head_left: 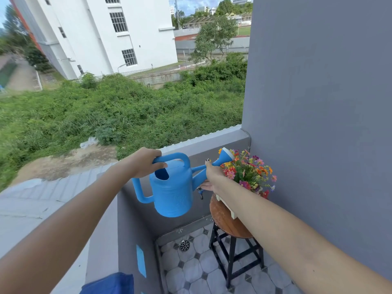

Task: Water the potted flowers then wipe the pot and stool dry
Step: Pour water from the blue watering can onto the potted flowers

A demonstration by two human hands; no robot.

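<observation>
A blue watering can (172, 194) hangs in the air in front of the balcony wall. My left hand (146, 162) grips its top handle. My right hand (213, 176) is wrapped around the spout from the right side. The spout's white rose (226, 154) is raised over the colourful flowers (248, 172). The flowers stand in a cream pot (230, 210), mostly hidden behind my right forearm. The pot rests on a round wooden stool (224, 221) with black metal legs. No water stream is visible.
The stool stands in the balcony corner against a grey wall (318, 102) on the right. A low grey parapet (203, 143) runs behind it. A floor drain (184, 245) sits in the tiled floor left of the stool. Blue cloth (110, 284) shows at the bottom edge.
</observation>
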